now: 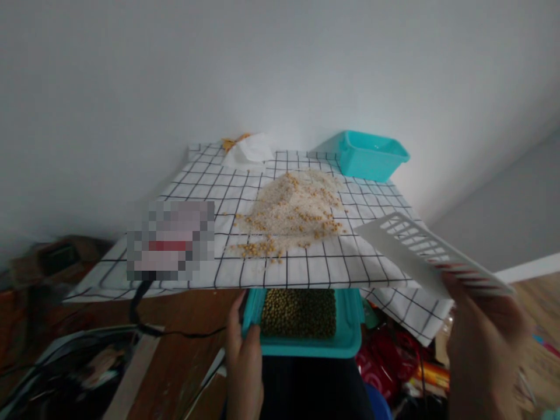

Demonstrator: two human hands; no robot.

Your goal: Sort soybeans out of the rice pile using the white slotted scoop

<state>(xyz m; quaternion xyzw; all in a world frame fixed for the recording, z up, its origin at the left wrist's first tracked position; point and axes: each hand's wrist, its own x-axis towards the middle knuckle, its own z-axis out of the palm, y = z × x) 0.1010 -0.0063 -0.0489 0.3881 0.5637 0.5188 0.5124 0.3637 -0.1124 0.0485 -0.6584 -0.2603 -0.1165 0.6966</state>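
My left hand (244, 359) grips the left rim of a teal plastic tub (345, 338) filled with greenish-yellow beans (298, 313), held just below the table's front edge. My right hand (483, 350) is closed on a white slotted plastic tray (420, 251), tilted above the table's right corner. On the black-and-white checked cloth (280, 268) lies a heap of rice mixed with yellow beans (293, 210).
An empty teal tub (371, 154) stands at the table's far right by the white wall. A white bag with yellow beans (249, 147) lies at the far edge. A pixelated object (170, 239) rests on the left. Cables and clutter fill the floor either side.
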